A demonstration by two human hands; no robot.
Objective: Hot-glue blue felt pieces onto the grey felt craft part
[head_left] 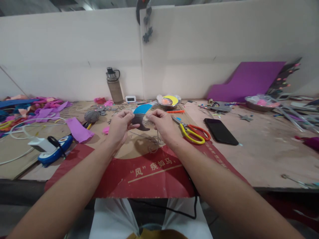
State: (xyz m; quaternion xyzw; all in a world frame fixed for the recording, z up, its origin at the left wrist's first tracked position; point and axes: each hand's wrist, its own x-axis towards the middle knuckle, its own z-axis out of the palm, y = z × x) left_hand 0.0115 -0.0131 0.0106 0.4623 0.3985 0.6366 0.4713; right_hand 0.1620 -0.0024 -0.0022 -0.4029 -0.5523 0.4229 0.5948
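Above the brown and red paper, my left hand (121, 125) pinches the left side of a crescent piece (140, 121), whose upper end is blue and whose lower part is dark grey. My right hand (163, 123) is closed at the piece's right side, its fingertips on thin grey yarn. Loose yarn (155, 143) hangs below the right fingers onto the paper. Scissors (192, 131) with one yellow and one red handle lie just right of my right hand. Behind the hands, a yellow crescent (173, 99) rests on a small bowl (167, 106).
At the left are a blue power strip (56, 151), white cables, a grey yarn ball (91, 116) and coloured scraps (46, 111). A bottle (115, 88) stands at the back. A black phone (221, 131) and a purple sheet (246, 81) are on the right.
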